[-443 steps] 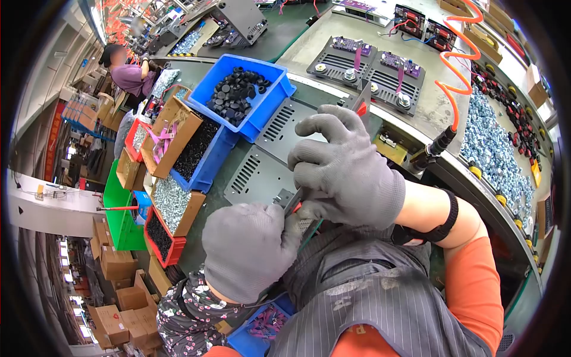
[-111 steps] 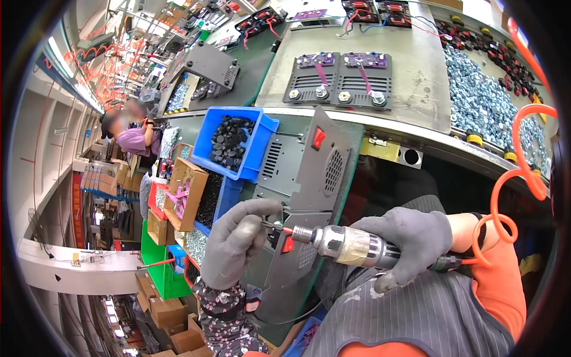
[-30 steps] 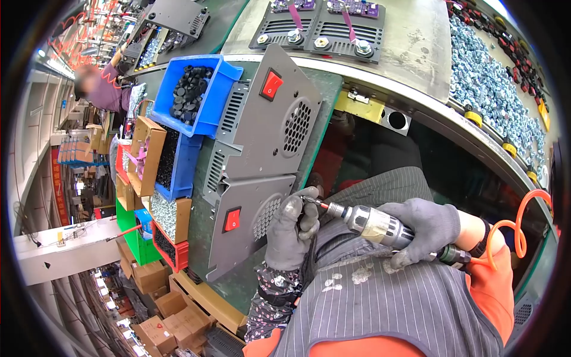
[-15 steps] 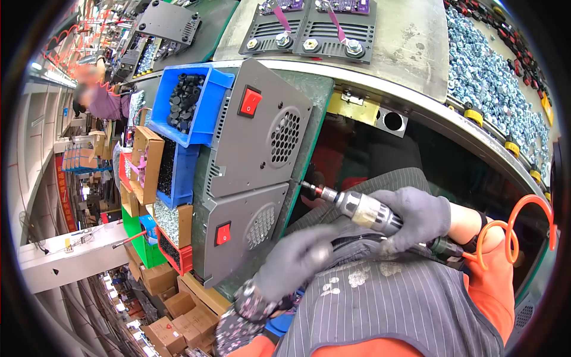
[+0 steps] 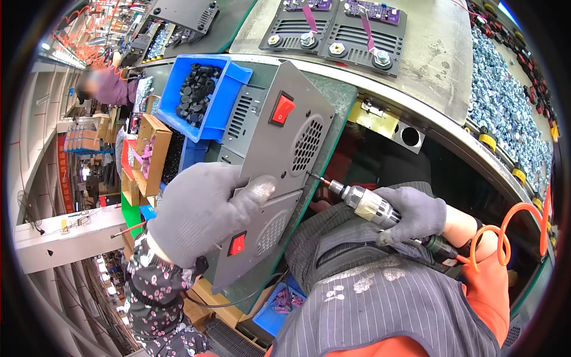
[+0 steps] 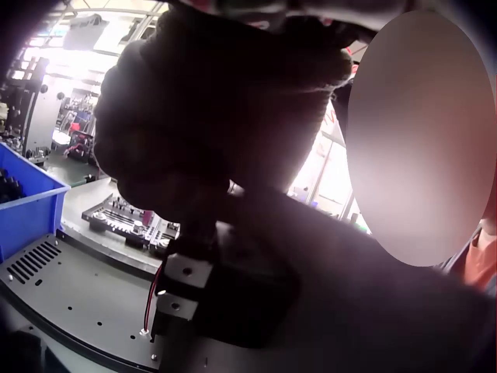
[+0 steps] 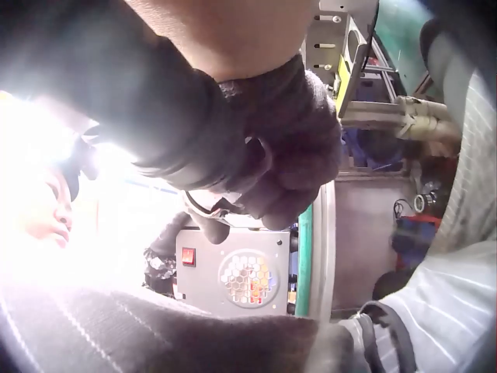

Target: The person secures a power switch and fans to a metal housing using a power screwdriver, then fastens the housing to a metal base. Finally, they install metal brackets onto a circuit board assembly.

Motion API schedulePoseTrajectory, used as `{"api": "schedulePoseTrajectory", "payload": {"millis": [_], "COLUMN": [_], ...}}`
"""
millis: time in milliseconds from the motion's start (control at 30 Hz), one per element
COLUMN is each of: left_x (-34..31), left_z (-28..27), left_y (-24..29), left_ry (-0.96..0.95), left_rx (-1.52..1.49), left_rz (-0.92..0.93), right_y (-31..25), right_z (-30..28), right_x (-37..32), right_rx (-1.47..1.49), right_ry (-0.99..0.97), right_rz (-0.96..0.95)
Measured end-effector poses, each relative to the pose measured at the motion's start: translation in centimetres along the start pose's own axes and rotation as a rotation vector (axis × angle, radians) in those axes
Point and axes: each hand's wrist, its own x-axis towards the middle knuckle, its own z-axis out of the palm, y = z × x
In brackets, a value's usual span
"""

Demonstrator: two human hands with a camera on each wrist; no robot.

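Two grey metal panels stand on edge on the green bench, each with a red rocker switch and a honeycomb vent. My gloved left hand (image 5: 199, 208) holds the edge where the upper panel (image 5: 270, 149) meets the lower panel (image 5: 250, 265), its thumb on the front face and its other fingers hidden behind. My gloved right hand (image 5: 416, 211) grips an air screwdriver (image 5: 372, 205) with an orange coiled hose. The bit tip is right at the upper panel's lower right corner. In the left wrist view, dark metal and a red wire (image 6: 151, 299) show below the hand.
A blue bin (image 5: 223, 119) of black caps stands behind the panels, beside a cardboard tray (image 5: 156, 160). Two vented plates with purple circuit boards (image 5: 377, 12) lie on the back worktop. Nuts (image 5: 505, 113) are heaped at right. A small blue bin (image 5: 270, 321) sits below the bench.
My left hand has left the screwdriver's tip and moved left to hold the panels' edge. The screwdriver stays in my right hand, its tip now at the upper panel's corner.
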Motion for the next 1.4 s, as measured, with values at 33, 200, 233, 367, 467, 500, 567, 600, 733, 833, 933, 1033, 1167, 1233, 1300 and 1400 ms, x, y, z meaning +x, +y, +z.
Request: {"api": "schedulePoseTrajectory", "payload": {"millis": [33, 200, 233, 367, 467, 500, 567, 600, 733, 833, 933, 1033, 1167, 1233, 1300, 1400], "left_x": [0.4, 0.8, 0.9, -0.6, -7.8, -7.6, -7.2, -6.3, -2.6, -1.6, -1.4, -1.2, -1.5, -1.5, -1.5, -1.4], "left_z": [-0.2, 0.2, 0.4, 1.0, 0.8, 0.3, 6.4, 9.3, 17.4, 20.3, 21.4, 21.0, 20.5, 20.6, 20.9, 21.1], "left_y": [0.1, -0.8, -1.3, -0.6, 0.5, 1.5, 0.3, -0.8, -3.7, -5.3, -5.6, -4.7, -3.9, -4.0, -4.3, -4.6], "left_ry": [-0.059, -0.122, -0.073, 0.585, 0.104, -0.249, -0.381, -0.464, -0.223, -0.274, -0.178, -0.064, 0.095, 0.097, 0.099, 0.018], "left_rx": [0.117, 0.146, 0.148, 0.271, -0.384, -0.318, -0.716, -0.875, -1.779, -2.045, -2.0, -1.965, -1.837, -1.825, -1.812, -1.913], "left_rz": [-0.051, -0.077, 0.007, 0.343, 0.335, 0.362, 0.212, -0.041, -0.511, -0.298, -0.103, -0.151, -0.101, -0.067, -0.036, 0.003], "right_y": [0.2, -0.8, -0.7, -2.0, -1.6, -2.0, -1.8, -1.7, -2.0, -2.5, -3.1, -3.8, -4.4, -5.0, -5.2, -5.4], "right_z": [0.0, -0.4, -0.4, -0.8, -0.5, -0.5, -0.4, -0.3, 0.4, 0.6, 0.6, 0.9, 1.3, 1.2, 1.2, 1.1], "right_x": [0.0, 0.7, 0.9, 0.4, -0.7, -1.1, -1.5, -1.6, -2.3, -2.9, -3.4, -3.9, -4.5, -4.7, -4.9, -5.1], "right_rx": [0.038, -0.04, -0.025, -0.134, -0.089, -0.064, 0.016, 0.009, -0.008, -0.028, -0.06, -0.087, -0.065, -0.059, -0.05, -0.021], "right_ry": [-0.015, -0.016, -0.012, -0.013, -0.003, -0.012, -0.044, -0.046, 0.014, 0.02, -0.006, -0.021, -0.055, -0.088, -0.121, -0.159], "right_rz": [-0.001, 0.042, -0.008, 0.061, 0.066, 0.102, 0.106, 0.102, 0.051, 0.065, 0.088, 0.099, 0.098, 0.14, 0.181, 0.169]}}
